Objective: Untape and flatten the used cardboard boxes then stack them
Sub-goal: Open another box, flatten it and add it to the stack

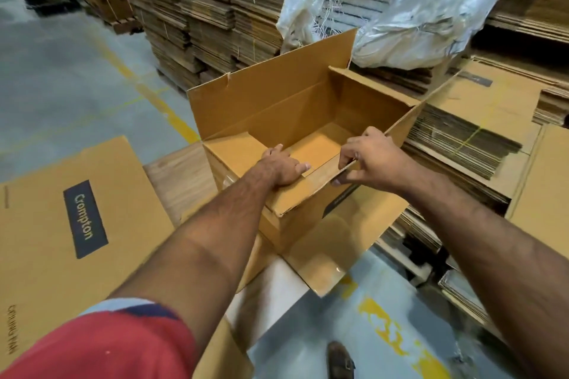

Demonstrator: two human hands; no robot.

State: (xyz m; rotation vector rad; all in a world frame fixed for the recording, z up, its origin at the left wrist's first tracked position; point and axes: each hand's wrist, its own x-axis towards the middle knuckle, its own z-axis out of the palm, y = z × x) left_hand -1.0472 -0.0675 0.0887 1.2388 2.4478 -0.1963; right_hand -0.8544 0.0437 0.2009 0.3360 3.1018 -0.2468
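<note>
An open brown cardboard box stands in front of me on a wooden surface, its top flaps spread. My left hand rests flat on the near left flap, fingers reaching toward the box's inside. My right hand grips the edge of the near right flap, thumb under it and fingers curled over it. The long far flap stands upright. A flattened box with a dark "Crompton" label lies at my left.
Tall stacks of flattened cardboard fill the back. A white woven sack lies on a stack behind the box. More flat stacks stand at the right. Grey floor with yellow lines is at the left; my shoe shows below.
</note>
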